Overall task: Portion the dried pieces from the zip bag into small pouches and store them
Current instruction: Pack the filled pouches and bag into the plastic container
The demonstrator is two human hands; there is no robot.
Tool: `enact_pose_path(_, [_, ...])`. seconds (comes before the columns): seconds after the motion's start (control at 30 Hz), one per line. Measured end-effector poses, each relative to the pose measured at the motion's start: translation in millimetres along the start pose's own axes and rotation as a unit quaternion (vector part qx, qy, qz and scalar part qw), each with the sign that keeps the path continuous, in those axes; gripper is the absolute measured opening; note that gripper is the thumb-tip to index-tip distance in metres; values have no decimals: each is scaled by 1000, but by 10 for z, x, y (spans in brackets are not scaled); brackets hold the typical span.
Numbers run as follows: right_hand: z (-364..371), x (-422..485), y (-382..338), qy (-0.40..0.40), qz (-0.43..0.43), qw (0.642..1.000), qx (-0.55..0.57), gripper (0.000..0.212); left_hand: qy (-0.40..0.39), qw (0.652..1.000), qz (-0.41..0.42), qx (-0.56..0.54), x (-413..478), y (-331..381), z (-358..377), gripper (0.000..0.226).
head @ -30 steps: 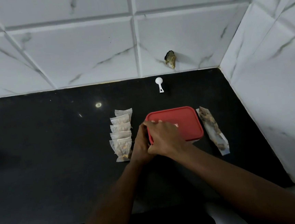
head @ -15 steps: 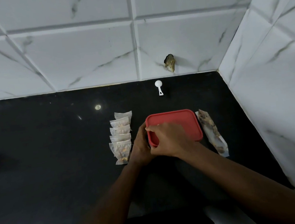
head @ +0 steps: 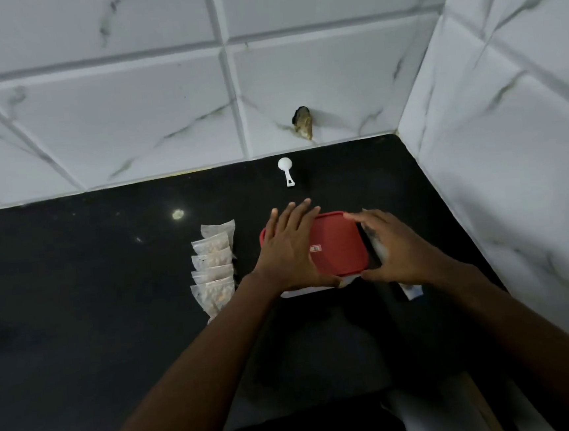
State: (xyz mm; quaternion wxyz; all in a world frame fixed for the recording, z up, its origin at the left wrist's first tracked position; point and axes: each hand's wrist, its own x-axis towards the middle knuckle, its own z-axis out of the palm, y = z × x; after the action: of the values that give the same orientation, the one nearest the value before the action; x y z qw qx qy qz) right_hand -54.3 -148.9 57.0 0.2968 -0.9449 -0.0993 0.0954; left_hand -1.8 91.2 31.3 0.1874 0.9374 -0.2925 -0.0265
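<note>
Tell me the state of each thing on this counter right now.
Lid: on the box; sealed or not, cannot tell.
Box: covered, only its near rim shows.
Left hand: flat on the lid.
Right hand: grips the lid's right edge.
Pouches: filled, in an overlapping row.
Zip bag: lying flat, mostly hidden.
Scoop: lying alone, untouched.

- Black countertop (head: pixel 80 336): polished, showing a small round light reflection.
- Back wall (head: pixel 130 125): white tiles with grey veining, meeting a matching side wall (head: pixel 512 161) at the corner.
- Hole (head: pixel 304 127): broken, brownish, low in a back-wall tile.
- White scoop (head: pixel 286 170): lying on the countertop near the back wall.
</note>
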Motion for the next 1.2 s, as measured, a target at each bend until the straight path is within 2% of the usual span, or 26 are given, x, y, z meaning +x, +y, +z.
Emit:
enact_pose_path(0.1, [147,-28,178,-6,47,996,77,141,-63,998,15,20,268,164,-46,143])
enact_pose_path(0.2, [301,-73,313,-18,62,987,146,147,-112,993,10,39,461,329,-66,141])
enact_pose_path(0.33, [417,-32,325,3,72,985,154,142,-160,985,-8,68,565,483,-51,139])
enact_pose_path(0.5, [500,13,372,33,35,988,146,125,-191,978,-27,84,617,587,-71,137])
enact_pose_path(0.77, [543,62,327,47,48,988,138,120,-212,971,-21,104,638,606,-47,137])
enact_pose_path(1.03, [622,43,435,31,61,979,192,105,-273,960,-50,43,801,589,-311,122])
enact_pose_path(1.2, [584,63,359,15,85,975,204,108,-324,937,-93,-93,962,420,-450,99])
